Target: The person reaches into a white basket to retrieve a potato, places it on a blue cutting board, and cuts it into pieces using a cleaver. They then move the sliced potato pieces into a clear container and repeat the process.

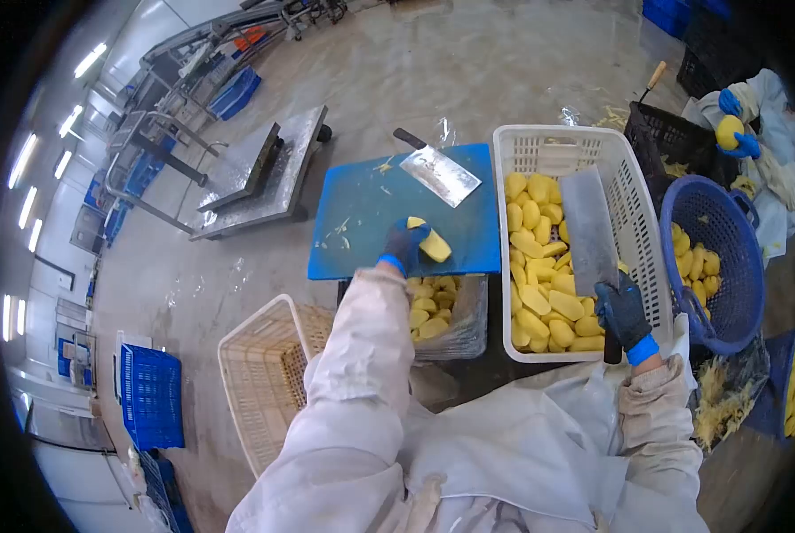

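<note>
On the blue cutting board (353, 213), my gloved left hand (403, 243) is closed around a peeled potato (435, 247) near the front edge. My right hand (623, 311), also gloved, grips the handle of a cleaver (588, 226), whose broad blade lies over the white crate (633, 213). Peeled potatoes (548, 306), whole and cut, fill much of that crate; the blade hides some of them. A second cleaver (442, 175) rests flat on the far part of the board, among small potato scraps (337, 233).
Below the board sits a container of potatoes (431, 311), beside an off-white basket (259, 346). At right are a purple basket (735, 258) and a co-worker's gloved hand (744, 147) holding a potato. A metal cart (259, 173) and blue crate (151, 395) stand left.
</note>
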`<state>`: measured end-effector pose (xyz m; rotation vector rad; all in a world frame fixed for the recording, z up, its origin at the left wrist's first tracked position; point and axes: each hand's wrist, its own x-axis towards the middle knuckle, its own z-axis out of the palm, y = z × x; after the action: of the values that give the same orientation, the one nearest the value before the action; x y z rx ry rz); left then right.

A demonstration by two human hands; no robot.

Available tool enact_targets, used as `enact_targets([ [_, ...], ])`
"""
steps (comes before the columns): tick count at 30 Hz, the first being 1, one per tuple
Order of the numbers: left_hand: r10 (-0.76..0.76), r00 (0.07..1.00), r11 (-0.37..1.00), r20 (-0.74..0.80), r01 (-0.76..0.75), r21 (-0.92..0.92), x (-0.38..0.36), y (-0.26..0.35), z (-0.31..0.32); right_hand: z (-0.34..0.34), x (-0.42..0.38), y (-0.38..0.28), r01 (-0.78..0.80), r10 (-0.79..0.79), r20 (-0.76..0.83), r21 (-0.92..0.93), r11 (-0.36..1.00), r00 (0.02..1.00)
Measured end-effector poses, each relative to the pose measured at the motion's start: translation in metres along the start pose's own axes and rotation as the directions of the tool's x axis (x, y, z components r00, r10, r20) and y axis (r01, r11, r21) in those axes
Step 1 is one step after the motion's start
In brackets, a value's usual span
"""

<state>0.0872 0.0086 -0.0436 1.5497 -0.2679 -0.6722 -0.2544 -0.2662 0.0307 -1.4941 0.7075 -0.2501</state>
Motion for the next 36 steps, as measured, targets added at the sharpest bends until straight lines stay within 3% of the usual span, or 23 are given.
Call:
enact_targets([
  [1, 0.004, 1.0, 1.0, 0.002, -0.004, 0.0, -0.016, 0.002, 0.006, 0.002, -0.003, -0.002, -0.017, 0.017, 0.053, 0.011, 1.0, 0.998],
  [3, 0.165, 0.978, 0.944, -0.127, -0.194, -0.265, -0.05, 0.003, 0.026, 0.022, -0.024, -0.024, -0.038, 0.025, 0.129, 0.102, 0.994, 0.991],
  [5, 0.232, 0.962, 0.902, -0.147, -0.269, -0.337, -0.087, 0.017, 0.048, 0.049, -0.044, -0.037, -0.136, 0.097, 0.169, 0.235, 0.962, 0.981],
  [7, 0.292, 0.942, 0.849, -0.166, -0.336, -0.409, -0.117, 0.03, 0.065, 0.078, -0.067, -0.054, -0.108, 0.056, 0.238, 0.21, 0.972, 0.97],
  [8, 0.311, 0.929, 0.835, -0.202, -0.368, -0.408, -0.128, 0.037, 0.071, 0.089, -0.07, -0.05, -0.029, -0.006, 0.278, 0.121, 0.992, 0.961],
  [12, 0.394, 0.87, 0.801, -0.295, -0.483, -0.353, -0.167, 0.06, 0.078, 0.13, -0.092, -0.07, -0.032, -0.022, 0.323, 0.159, 0.987, 0.946],
  [14, 0.404, 0.86, 0.798, -0.311, -0.498, -0.34, -0.182, 0.068, 0.072, 0.14, -0.099, -0.074, 0.094, -0.123, 0.31, 0.106, 0.99, 0.943],
  [16, 0.406, 0.854, 0.797, -0.326, -0.505, -0.331, -0.195, 0.068, 0.067, 0.147, -0.11, -0.08, 0.119, -0.138, 0.321, 0.078, 0.99, 0.937],
  [19, 0.492, 0.802, 0.789, -0.34, -0.575, -0.215, -0.209, 0.069, 0.064, 0.157, -0.111, -0.082, 0.191, -0.19, 0.337, 0.029, 0.981, 0.922],
  [21, 0.555, 0.776, 0.812, -0.301, -0.584, -0.008, -0.223, 0.07, 0.068, 0.163, -0.101, -0.081, 0.236, -0.223, 0.35, 0.005, 0.972, 0.91],
  [23, 0.601, 0.75, 0.785, -0.278, -0.619, 0.029, -0.234, 0.073, 0.069, 0.165, -0.092, -0.088, 0.4, -0.329, 0.384, -0.122, 0.908, 0.863],
  [24, 0.554, 0.771, 0.816, -0.314, -0.578, 0.021, -0.238, 0.076, 0.068, 0.165, -0.096, -0.096, 0.299, -0.255, 0.389, -0.056, 0.953, 0.885],
  [25, 0.507, 0.788, 0.843, -0.351, -0.537, 0.011, -0.24, 0.078, 0.067, 0.163, -0.098, -0.101, 0.305, -0.259, 0.393, -0.059, 0.95, 0.882],
  [27, 0.504, 0.751, 0.828, -0.427, -0.56, -0.007, -0.219, 0.058, 0.037, 0.157, -0.099, -0.109, 0.163, -0.135, 0.421, -0.032, 0.986, 0.897],
  [29, 0.506, 0.699, 0.807, -0.506, -0.591, -0.009, -0.209, 0.051, 0.017, 0.156, -0.105, -0.114, 0.249, -0.194, 0.45, -0.067, 0.966, 0.872],
  [31, 0.488, 0.681, 0.814, -0.546, -0.58, 0.003, -0.209, 0.047, 0.011, 0.158, -0.11, -0.111, 0.452, -0.367, 0.426, -0.118, 0.884, 0.827],
  [33, 0.492, 0.681, 0.788, -0.543, -0.614, -0.056, -0.212, 0.053, 0.02, 0.167, -0.119, -0.105, 0.428, -0.349, 0.427, -0.102, 0.898, 0.834],
  [35, 0.498, 0.672, 0.754, -0.549, -0.648, -0.109, -0.215, 0.063, 0.025, 0.183, -0.123, -0.095, 0.734, -0.638, 0.383, -0.483, 0.478, 0.668],
  [36, 0.473, 0.67, 0.784, -0.572, -0.616, -0.074, -0.216, 0.066, 0.024, 0.189, -0.134, -0.1, 0.687, -0.587, 0.397, -0.584, 0.432, 0.706],
])
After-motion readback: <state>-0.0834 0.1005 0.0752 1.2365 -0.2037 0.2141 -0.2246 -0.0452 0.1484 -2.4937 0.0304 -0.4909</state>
